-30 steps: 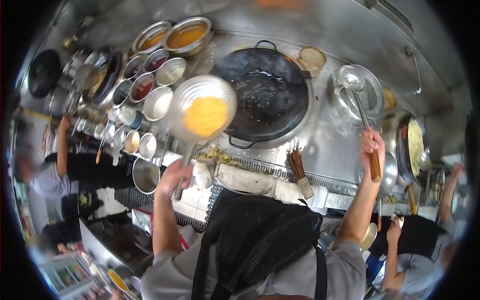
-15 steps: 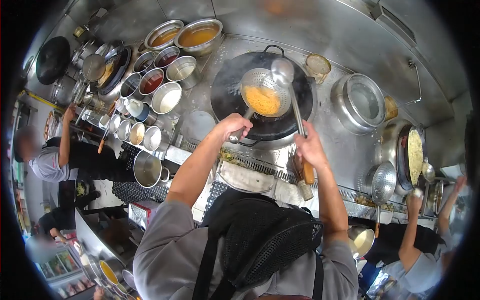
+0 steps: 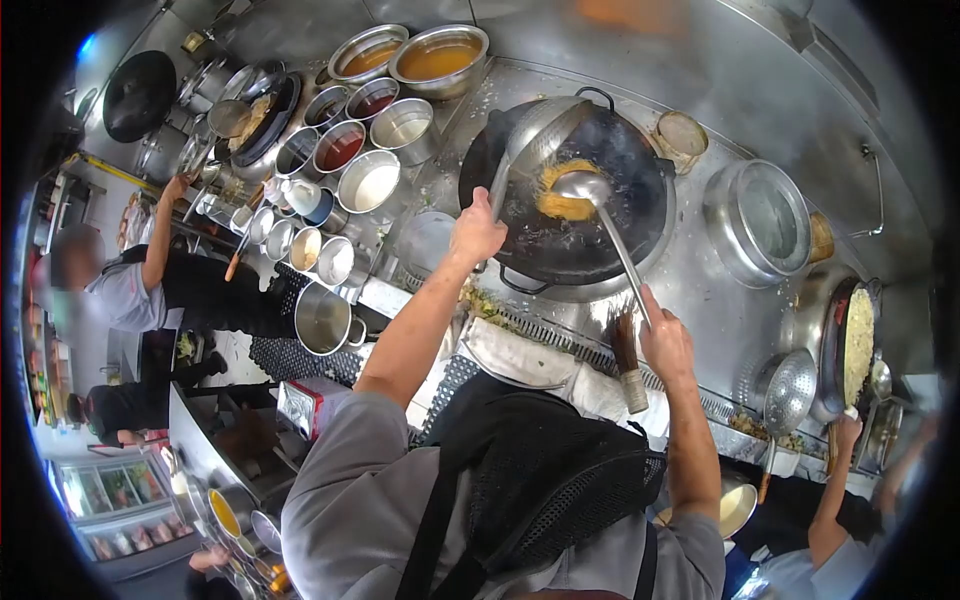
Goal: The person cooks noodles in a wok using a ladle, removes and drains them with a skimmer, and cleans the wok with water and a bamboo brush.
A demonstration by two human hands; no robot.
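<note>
My left hand (image 3: 478,232) is closed round the handle of a perforated strainer (image 3: 545,130), which is tipped on edge over the far left of a black wok (image 3: 635,160). The wok holds dark, bubbling liquid and a clump of shredded orange-yellow food (image 3: 565,208); I cannot tell exactly what it is. With its fingers wrapped round the shaft, my right hand (image 3: 667,345) grips a metal ladle (image 3: 582,187). The ladle's bowl is at the food, partly covering it. A bamboo brush (image 3: 628,365) lies near the counter's front edge, just left of my right hand.
Sauce and seasoning pots (image 3: 368,182) crowd the left, with two broth bowls (image 3: 438,60) behind. To the right stand a large metal pot (image 3: 765,220) and another strainer (image 3: 790,390). Co-workers stand at both sides, including a person (image 3: 130,280) at left.
The strainer has gone from lying level with the food in it to tipped on edge. The food is now in the wok, and the ladle has come down onto it. The whole view has shifted.
</note>
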